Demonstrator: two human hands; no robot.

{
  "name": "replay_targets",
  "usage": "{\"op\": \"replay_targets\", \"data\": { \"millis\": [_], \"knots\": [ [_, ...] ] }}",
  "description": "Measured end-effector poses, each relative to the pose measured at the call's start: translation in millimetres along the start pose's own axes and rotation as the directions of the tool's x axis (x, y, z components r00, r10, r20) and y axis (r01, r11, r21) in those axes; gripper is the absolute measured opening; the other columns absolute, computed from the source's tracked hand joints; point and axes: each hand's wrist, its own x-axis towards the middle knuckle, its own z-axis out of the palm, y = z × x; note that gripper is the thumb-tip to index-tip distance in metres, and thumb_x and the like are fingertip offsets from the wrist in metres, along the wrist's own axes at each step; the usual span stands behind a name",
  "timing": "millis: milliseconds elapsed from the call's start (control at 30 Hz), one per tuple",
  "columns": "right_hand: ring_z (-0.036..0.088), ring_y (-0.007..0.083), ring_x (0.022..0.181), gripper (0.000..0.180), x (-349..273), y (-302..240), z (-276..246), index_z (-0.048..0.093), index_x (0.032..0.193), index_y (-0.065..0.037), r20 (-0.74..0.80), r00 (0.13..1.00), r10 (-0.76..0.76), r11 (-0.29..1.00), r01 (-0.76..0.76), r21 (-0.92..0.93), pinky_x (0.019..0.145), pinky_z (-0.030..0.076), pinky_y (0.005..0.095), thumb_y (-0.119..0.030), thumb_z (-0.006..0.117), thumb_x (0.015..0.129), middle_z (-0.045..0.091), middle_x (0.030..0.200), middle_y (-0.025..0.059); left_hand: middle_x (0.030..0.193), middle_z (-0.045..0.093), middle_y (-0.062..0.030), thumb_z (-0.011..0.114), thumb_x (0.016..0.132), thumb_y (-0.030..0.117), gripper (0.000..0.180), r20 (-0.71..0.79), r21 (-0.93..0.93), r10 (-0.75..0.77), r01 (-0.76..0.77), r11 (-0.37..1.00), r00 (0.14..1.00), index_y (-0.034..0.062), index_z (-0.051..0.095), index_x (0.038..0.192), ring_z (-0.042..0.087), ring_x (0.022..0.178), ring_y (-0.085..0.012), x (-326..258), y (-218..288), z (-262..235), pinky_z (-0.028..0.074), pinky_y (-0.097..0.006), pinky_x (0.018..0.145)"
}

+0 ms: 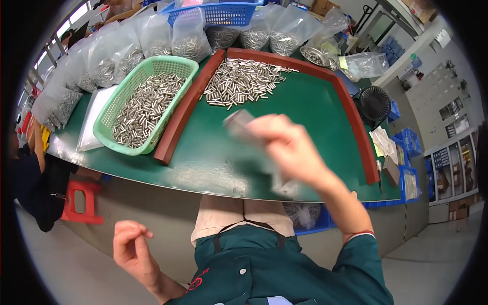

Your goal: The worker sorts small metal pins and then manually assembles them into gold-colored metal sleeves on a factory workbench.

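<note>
My right hand [287, 145] is raised over the green tabletop [315, 109], closed on a flat grey-brown block [239, 123] smeared by motion. Beyond the block lies a loose pile of short silver metal pins [241, 81]. My left hand [131, 246] is off the table at the lower left, its fingers curled in; whatever they might hold is hidden. A light green plastic basket [104, 129], full of the same kind of pins, stands on the left of the table.
Dark red rails [351, 119] border the work area, one [178, 122] beside the basket. Clear bags of pins [190, 43] line the back edge, with a blue basket [229, 15] behind. A black fan [373, 104] stands right. A person sits left near a red stool [84, 201].
</note>
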Motion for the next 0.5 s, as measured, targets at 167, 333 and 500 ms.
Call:
{"op": "replay_targets", "data": {
  "millis": [167,333,500],
  "knots": [
    [0.058,0.0345,0.095,0.038,-0.6,141.9,-127.5,0.063,0.103,-0.002,-0.447,0.882,0.147,0.811,-0.366,-0.456,0.085,0.045,0.0368,0.004,0.041,0.073,0.061,0.099,0.0204,0.085,0.055,-0.0120,0.052,0.075,-0.015,0.018,0.160,-0.103,-0.069,0.086,0.991,0.985,-0.0021,0.057,0.085,0.053,0.072,-0.0154,22.4,-15.6,45.1,0.045,-0.024,0.064],
    [0.052,0.0336,0.097,0.031,-10.0,225.1,-117.5,0.064,0.104,-0.008,-0.521,0.844,0.129,0.559,-0.495,-0.665,0.085,0.044,0.0422,-0.001,0.046,0.079,0.057,0.108,0.0115,0.084,0.057,-0.0108,0.054,0.074,-0.014,0.018,0.217,-0.044,-0.060,0.071,0.997,0.974,-0.0018,0.059,0.085,0.055,0.073,-0.0158,27.3,-31.4,59.9,0.045,-0.025,0.063],
    [0.049,0.0325,0.096,0.043,0.4,159.5,-26.2,0.062,0.106,-0.005,-0.260,0.963,0.068,0.728,-0.226,-0.647,0.080,0.041,0.0405,0.009,0.046,0.068,0.052,0.107,0.0132,0.083,0.058,-0.0104,0.056,0.074,-0.014,0.017,0.192,0.042,-0.140,0.134,0.990,0.971,-0.0015,0.059,0.085,0.055,0.071,-0.0160,20.5,-41.4,51.0,0.045,-0.025,0.063]
  ]
}}
